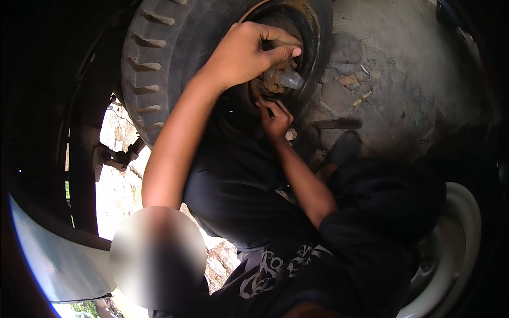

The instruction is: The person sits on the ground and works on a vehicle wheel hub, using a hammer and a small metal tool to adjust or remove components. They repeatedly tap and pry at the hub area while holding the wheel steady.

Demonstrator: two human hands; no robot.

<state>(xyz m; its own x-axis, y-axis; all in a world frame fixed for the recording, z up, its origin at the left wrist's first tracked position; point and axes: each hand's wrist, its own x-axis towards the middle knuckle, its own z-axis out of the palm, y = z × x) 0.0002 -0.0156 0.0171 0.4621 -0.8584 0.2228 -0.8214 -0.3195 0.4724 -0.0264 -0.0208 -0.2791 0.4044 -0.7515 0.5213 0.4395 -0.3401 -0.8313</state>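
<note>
A large black tyre (177, 63) with thick tread lugs stands in front of me, its dark wheel rim (317, 32) turned towards the right. In the middle of the rim is a rusty hub (271, 79) with a grey metal end (290, 79) sticking out. My left hand (249, 53) reaches over the top of the hub, thumb and forefinger closed together; whatever is between them is hidden. Below the hub, my right hand (277, 119) has its fingers bent and pinched at the hub's lower edge. Anything in that pinch is too small to make out.
Scraps and small debris (350, 80) lie on the grey concrete floor (397, 53). A dark bar-like piece (339, 123) rests near my shoe (345, 147). At the lower right is a pale round rim (466, 228). Dark vehicle parts (119, 156) stand at the left.
</note>
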